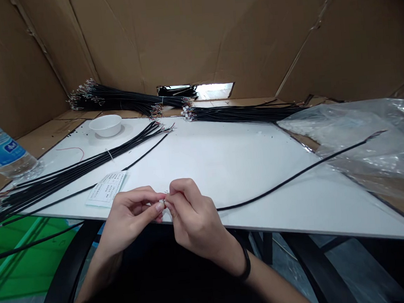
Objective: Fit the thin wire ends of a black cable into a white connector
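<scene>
At the table's front edge, my left hand (132, 215) pinches a small white connector (162, 202) between thumb and fingertips. My right hand (194, 212) is closed against it from the right, its fingertips on the thin wires at the connector. A black cable (277, 183) comes out from behind my right hand and curves up to the right, its far end showing bare thin wires. The palm side of my right hand is hidden. Left of my hands lies a printed label in a plastic bag (105, 191).
A tied bundle of black cables (74, 173) crosses the white table (223, 159) at left. More bundles (241, 113) lie along the back. A white bowl (106, 126), a water bottle (4, 150) and a clear plastic bag (369, 143) stand or lie around.
</scene>
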Demonstrator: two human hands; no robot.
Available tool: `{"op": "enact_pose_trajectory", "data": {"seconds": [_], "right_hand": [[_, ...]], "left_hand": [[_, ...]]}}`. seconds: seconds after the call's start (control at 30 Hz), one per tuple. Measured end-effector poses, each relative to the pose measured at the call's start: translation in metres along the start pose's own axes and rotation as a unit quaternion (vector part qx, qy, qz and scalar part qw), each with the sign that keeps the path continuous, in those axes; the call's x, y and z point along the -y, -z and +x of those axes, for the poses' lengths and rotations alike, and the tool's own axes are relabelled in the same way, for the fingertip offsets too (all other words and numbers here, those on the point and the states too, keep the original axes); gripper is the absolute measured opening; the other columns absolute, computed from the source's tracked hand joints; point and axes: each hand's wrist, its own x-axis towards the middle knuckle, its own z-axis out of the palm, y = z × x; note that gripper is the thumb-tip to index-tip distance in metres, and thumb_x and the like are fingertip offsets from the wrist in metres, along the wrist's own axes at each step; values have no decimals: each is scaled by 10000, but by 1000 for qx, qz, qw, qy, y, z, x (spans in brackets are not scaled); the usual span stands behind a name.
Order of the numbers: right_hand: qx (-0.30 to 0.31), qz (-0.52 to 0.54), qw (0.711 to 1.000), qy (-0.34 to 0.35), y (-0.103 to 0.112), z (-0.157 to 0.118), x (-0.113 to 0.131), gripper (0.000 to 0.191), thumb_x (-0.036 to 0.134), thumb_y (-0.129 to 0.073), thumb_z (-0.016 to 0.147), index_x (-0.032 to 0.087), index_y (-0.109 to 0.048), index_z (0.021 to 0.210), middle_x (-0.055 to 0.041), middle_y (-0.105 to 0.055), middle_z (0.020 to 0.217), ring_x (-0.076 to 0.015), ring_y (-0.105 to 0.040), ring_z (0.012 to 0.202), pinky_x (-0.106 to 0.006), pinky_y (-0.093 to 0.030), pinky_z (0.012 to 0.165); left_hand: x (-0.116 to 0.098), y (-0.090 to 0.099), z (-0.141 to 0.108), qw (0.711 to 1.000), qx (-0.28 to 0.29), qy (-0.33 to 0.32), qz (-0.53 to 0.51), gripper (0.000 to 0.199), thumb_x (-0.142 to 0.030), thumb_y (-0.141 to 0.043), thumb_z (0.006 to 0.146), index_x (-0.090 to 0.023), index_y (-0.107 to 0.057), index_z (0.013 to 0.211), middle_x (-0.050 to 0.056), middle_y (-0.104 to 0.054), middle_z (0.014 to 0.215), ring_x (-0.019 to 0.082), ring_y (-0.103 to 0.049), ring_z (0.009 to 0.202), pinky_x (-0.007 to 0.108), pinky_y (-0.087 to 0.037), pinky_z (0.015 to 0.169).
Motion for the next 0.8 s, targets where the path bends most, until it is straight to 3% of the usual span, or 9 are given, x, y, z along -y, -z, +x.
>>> {"op": "enact_pose_trajectory", "data": {"seconds": [0.33, 0.63, 0.77, 0.8], "right_hand": [[-53, 84, 993, -71, -1, 0, 0, 158, 81, -479, 913, 157, -592, 834, -75, -520, 931, -147, -546, 742, -274, -501, 577], [-55, 129, 986, -93, 0, -1, -2, 131, 71, -506, 901, 149, -600, 853, -66, -495, 992, -87, -490, 629, -248, -451, 521], [-57, 128, 986, -93, 0, 0, -1, 116, 65, -516, 894, 136, -595, 846, -70, -485, 999, -74, -473, 605, -242, -423, 497], [-57, 129, 985, -94, 0, 0, -1, 115, 62, -518, 891, 135, -593, 841, -71, -484, 1002, -69, -470, 597, -240, -417, 490]], "left_hand": [[-4, -1, 2, 1000, 3, 10, -9, 87, -198, -762, 784, -176, -809, 854, 34, -684, 774, 111, -634, 605, 215, -562, 573], [1, 2, 0, 1000, -21, 1, -9, 179, -166, -759, 774, -181, -787, 950, 34, -730, 805, 129, -670, 643, 223, -580, 606], [3, 0, -1, 999, -45, -5, 5, 31, -205, -721, 818, -177, -720, 806, -7, -688, 674, 116, -656, 595, 205, -548, 594], [3, 0, 0, 998, -53, -7, 13, 102, -227, -696, 841, -174, -693, 754, -10, -674, 647, 113, -643, 577, 203, -536, 584]]}}
